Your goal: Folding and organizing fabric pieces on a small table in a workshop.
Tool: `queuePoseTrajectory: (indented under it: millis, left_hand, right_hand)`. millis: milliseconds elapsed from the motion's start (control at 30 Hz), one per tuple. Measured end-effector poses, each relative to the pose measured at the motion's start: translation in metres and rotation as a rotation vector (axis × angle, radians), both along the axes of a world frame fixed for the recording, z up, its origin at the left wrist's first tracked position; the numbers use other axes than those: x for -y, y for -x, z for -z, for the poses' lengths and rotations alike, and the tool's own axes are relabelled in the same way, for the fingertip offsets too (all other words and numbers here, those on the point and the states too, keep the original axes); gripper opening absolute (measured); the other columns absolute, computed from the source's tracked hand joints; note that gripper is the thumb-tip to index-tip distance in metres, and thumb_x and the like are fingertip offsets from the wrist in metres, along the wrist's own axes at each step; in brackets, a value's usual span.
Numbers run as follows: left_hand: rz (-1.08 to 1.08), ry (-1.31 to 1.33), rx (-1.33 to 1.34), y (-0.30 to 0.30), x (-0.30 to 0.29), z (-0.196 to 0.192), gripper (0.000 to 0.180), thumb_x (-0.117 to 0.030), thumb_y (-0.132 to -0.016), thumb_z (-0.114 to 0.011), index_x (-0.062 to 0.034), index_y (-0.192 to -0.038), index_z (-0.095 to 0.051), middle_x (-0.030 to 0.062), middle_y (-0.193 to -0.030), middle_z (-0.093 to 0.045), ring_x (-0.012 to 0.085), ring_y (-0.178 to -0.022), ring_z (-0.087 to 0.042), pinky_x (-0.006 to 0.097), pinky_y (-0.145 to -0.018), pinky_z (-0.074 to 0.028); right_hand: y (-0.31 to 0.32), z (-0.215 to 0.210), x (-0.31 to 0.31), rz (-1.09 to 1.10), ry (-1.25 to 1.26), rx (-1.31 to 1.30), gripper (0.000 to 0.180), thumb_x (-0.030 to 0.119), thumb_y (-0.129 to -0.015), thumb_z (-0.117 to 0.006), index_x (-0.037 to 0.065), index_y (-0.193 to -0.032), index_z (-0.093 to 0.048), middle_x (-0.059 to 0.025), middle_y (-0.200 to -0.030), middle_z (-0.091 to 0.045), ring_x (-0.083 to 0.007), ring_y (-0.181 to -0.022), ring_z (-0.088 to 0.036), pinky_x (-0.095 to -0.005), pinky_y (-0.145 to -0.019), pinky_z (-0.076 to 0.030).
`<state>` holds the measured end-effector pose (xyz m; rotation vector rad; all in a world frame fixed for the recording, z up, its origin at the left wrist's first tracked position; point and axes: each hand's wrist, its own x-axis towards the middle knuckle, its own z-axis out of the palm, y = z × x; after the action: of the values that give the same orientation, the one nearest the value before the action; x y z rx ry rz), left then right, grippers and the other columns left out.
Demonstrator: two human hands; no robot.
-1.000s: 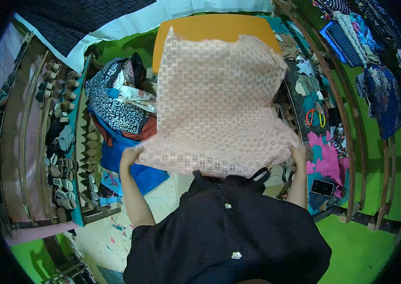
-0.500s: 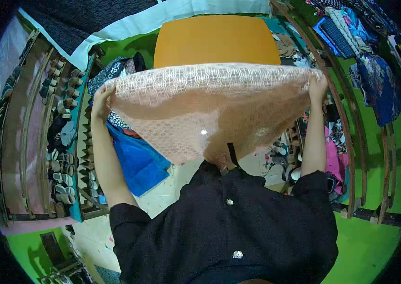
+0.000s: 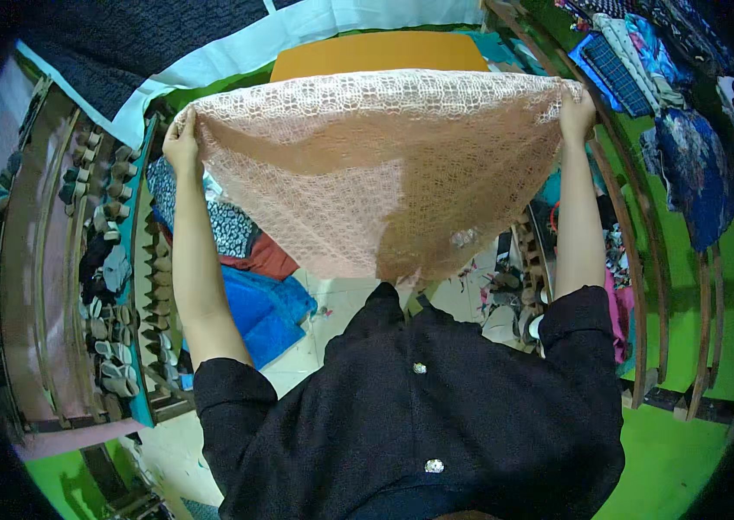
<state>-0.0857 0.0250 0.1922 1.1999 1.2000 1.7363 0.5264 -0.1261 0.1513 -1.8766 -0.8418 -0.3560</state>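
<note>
A pale pink openwork lace cloth (image 3: 324, 173) is stretched wide between my raised hands. My left hand (image 3: 181, 143) is closed on its upper left corner, and my right hand (image 3: 577, 113) grips the upper right corner. The top edge runs nearly straight from hand to hand. Below it the cloth hangs in a slack curve that narrows toward my chest, with shadow darkening part of it. Behind the cloth, an orange-yellow tabletop (image 3: 376, 54) is partly hidden.
Racks of shoes (image 3: 116, 347) stand at the left. Blue cloth (image 3: 267, 316) lies on the pale tiled floor, near patterned and red fabric. Folded clothes (image 3: 614, 74) and a hanging blue garment (image 3: 695, 165) are on wooden rails at the right. More shoes (image 3: 510, 286) are right of centre.
Both hands have risen and moved farther from me, carrying the stretched cloth along. It now covers more of the orange-yellow tabletop. My view has also shifted slightly.
</note>
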Motion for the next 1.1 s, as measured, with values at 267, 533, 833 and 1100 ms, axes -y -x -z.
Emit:
queuePoseTrajectory:
  millis: [267,533,833,1100]
  left_hand:
    - [-0.135,-0.079,-0.054,-0.018,-0.125,-0.039,0.025,-0.017,-0.076,-0.066,0.0031,-0.091,-0.062,0.0027,-0.08,-0.062,0.0085,-0.069,-0.055,0.02,-0.061,-0.042]
    - [-0.002,-0.252,0.113,-0.046,-0.278,-0.065,0.014,-0.012,-0.078,-0.063,0.0008,-0.083,-0.061,0.0017,-0.079,-0.06,0.0071,-0.068,-0.053,0.02,-0.061,-0.043]
    - [0.002,-0.165,0.086,-0.068,-0.388,-0.05,0.021,-0.016,-0.077,-0.065,0.0032,-0.085,-0.061,0.0033,-0.079,-0.061,0.0077,-0.066,-0.052,0.021,-0.059,-0.042]
    - [0.076,-0.028,0.162,-0.098,-0.448,-0.02,0.018,-0.013,-0.079,-0.061,0.0039,-0.085,-0.062,0.0046,-0.077,-0.061,0.0098,-0.065,-0.054,0.022,-0.058,-0.043]
  right_hand:
    - [0.002,-0.08,-0.106,-0.048,-0.246,0.182,0.033,0.026,-0.071,-0.064,0.001,-0.092,-0.058,-0.0207,-0.085,-0.058,-0.0359,-0.086,-0.051,-0.0404,-0.077,-0.038]
    - [0.0,-0.165,-0.224,0.097,0.079,0.246,0.042,0.035,-0.07,-0.061,0.007,-0.102,-0.059,-0.0197,-0.096,-0.059,-0.036,-0.091,-0.054,-0.0403,-0.081,-0.04]
    - [-0.063,-0.135,-0.341,-0.023,0.19,0.178,0.043,0.037,-0.072,-0.059,0.01,-0.106,-0.058,-0.0194,-0.099,-0.058,-0.0344,-0.093,-0.055,-0.0385,-0.079,-0.043]
    - [-0.086,-0.089,-0.422,-0.162,0.209,-0.028,0.041,0.035,-0.071,-0.061,0.01,-0.104,-0.059,-0.0172,-0.1,-0.059,-0.0324,-0.094,-0.055,-0.0373,-0.079,-0.042]
